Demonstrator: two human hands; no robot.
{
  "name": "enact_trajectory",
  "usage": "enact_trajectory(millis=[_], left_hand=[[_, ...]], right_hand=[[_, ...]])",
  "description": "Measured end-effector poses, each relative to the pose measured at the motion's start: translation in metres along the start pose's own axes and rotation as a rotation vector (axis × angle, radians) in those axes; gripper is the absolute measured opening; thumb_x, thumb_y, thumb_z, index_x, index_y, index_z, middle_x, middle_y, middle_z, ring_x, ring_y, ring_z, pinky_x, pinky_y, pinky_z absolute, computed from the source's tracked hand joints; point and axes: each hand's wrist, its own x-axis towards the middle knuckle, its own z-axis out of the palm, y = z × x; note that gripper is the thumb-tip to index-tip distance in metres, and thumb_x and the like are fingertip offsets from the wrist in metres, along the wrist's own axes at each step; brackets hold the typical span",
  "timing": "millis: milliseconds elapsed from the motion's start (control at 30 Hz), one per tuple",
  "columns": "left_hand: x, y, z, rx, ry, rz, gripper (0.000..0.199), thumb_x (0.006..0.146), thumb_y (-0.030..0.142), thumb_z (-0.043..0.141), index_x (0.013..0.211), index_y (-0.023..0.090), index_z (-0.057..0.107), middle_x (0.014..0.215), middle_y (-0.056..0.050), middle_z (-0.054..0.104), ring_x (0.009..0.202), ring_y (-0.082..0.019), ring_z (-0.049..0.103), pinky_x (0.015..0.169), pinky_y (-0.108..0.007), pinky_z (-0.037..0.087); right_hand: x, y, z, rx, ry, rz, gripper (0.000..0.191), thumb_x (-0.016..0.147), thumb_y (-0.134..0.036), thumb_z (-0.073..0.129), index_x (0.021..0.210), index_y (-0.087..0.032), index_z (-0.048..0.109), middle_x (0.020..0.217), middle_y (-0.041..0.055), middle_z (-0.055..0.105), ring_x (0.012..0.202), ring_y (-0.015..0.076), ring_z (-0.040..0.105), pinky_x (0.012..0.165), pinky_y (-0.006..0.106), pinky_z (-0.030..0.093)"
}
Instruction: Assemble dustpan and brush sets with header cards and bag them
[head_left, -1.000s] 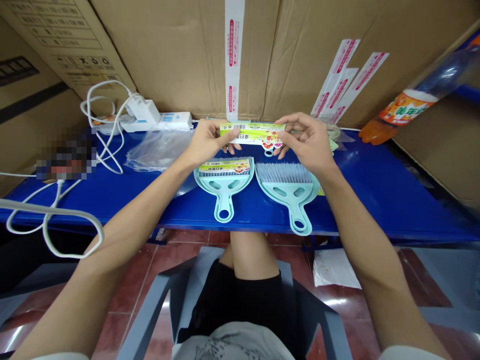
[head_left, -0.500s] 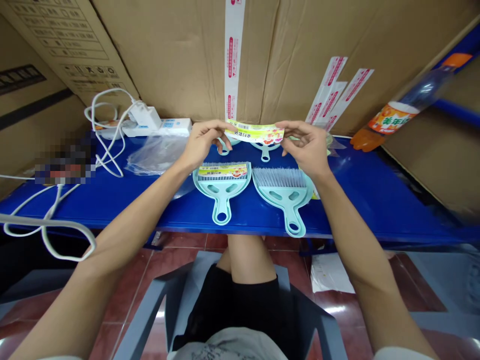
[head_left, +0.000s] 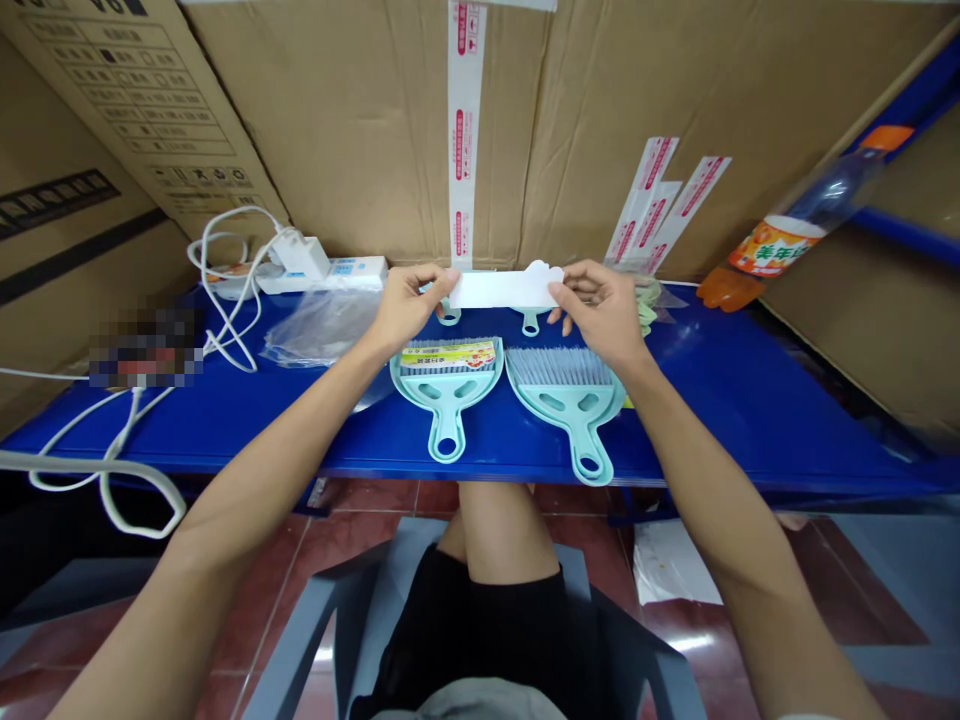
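Note:
Stretched between my two hands is a label card point(head_left: 506, 290), its plain white side facing me. My left hand point(head_left: 412, 303) pinches the left end, and my right hand point(head_left: 600, 305) grips the right end by its scalloped edge. Below lie two mint-green dustpans with brushes nested in them. The left dustpan set point(head_left: 447, 400) has a yellow printed label point(head_left: 448, 354) across its bristles. No label shows on the bristles of the right dustpan set point(head_left: 570, 400). Behind the card, the handles of further mint-green sets point(head_left: 531, 322) peek out, mostly hidden.
Clear plastic bags point(head_left: 326, 325) lie on the blue table point(head_left: 720, 400) at left, near a white power strip point(head_left: 352, 272) and tangled white cables point(head_left: 225, 340). An orange drink bottle point(head_left: 780, 245) leans at the back right. Cardboard boxes point(head_left: 360, 130) wall the back.
The label card has been turned over: its yellow printed side faced me before, and now its white side does. Both hands still hold its ends. The view has tilted slightly upward.

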Motion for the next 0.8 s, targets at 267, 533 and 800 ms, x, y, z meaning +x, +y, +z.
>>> enact_trajectory(millis=[267,533,800], left_hand=[[0.0,0.011,0.004,-0.196,0.001,-0.153,0.071,0.107,0.081,0.058,0.08,0.017,0.075,0.076,-0.01,0.076,0.063,-0.015,0.069,0.052,-0.023,0.05],[-0.007,0.035,-0.003,-0.495,-0.597,-0.441,0.094,0.105,0.094,0.032,0.119,0.016,0.084,0.113,-0.021,0.086,0.088,-0.03,0.085,0.061,-0.032,0.061],[-0.003,0.024,-0.002,-0.494,-0.334,-0.433,0.087,0.109,0.088,0.035,0.108,0.014,0.081,0.104,-0.019,0.085,0.081,-0.025,0.081,0.062,-0.03,0.059]], right_hand=[[0.002,0.01,-0.021,0.459,-0.118,-0.179,0.054,0.086,-0.077,0.086,0.103,-0.031,0.064,0.066,-0.0047,0.06,0.051,0.0157,0.058,0.042,0.028,0.044],[0.003,0.019,-0.019,-0.341,0.332,-0.157,0.041,0.106,-0.063,0.069,0.125,-0.028,0.075,0.089,0.0078,0.077,0.092,0.0311,0.08,0.088,0.047,0.065],[0.007,0.006,-0.027,0.124,0.209,-0.18,0.053,0.095,-0.077,0.078,0.085,-0.025,0.076,0.076,0.0063,0.072,0.066,0.0207,0.071,0.048,0.032,0.049]])
